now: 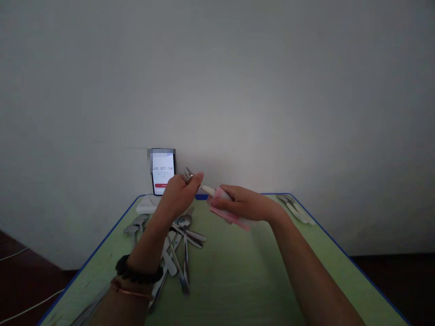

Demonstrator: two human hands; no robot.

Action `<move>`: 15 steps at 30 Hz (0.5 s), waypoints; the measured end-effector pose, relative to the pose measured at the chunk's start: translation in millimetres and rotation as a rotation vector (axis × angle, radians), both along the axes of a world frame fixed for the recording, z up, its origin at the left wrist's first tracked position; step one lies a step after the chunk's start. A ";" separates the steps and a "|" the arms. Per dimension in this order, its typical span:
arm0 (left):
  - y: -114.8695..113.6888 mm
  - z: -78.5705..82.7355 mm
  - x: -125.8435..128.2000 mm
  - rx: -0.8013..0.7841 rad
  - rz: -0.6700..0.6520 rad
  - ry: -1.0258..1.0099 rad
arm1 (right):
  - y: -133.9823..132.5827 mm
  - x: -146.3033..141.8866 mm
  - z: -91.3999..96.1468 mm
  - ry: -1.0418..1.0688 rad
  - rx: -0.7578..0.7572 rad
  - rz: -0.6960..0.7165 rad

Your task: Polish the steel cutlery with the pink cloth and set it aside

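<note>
A fork [208,189] with a pale handle is held up over the table between my two hands. My left hand [179,195] is closed around it near the head, and the metal tines poke out above the fingers. My right hand [247,203] is closed on a pink cloth [238,220], which is wrapped about the handle's end and hides it. Beneath my left forearm lies a loose pile of spoons and other cutlery [185,244], partly covered by the arm.
Against the wall leans a phone [163,170] showing a running timer, with a white object [146,204] at its foot. Two spoons [136,225] lie at the left. Pale-handled forks [295,209] rest at the far right corner of the green table [234,280].
</note>
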State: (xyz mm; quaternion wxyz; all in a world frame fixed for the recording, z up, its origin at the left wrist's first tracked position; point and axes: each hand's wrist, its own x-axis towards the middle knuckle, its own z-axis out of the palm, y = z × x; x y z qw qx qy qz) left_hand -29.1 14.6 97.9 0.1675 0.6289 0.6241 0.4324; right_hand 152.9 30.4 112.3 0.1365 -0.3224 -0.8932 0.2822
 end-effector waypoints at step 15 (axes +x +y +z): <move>-0.5 -3.2 2.5 -0.121 -0.541 -0.626 | 9.7 7.1 -3.7 0.099 -0.037 -0.009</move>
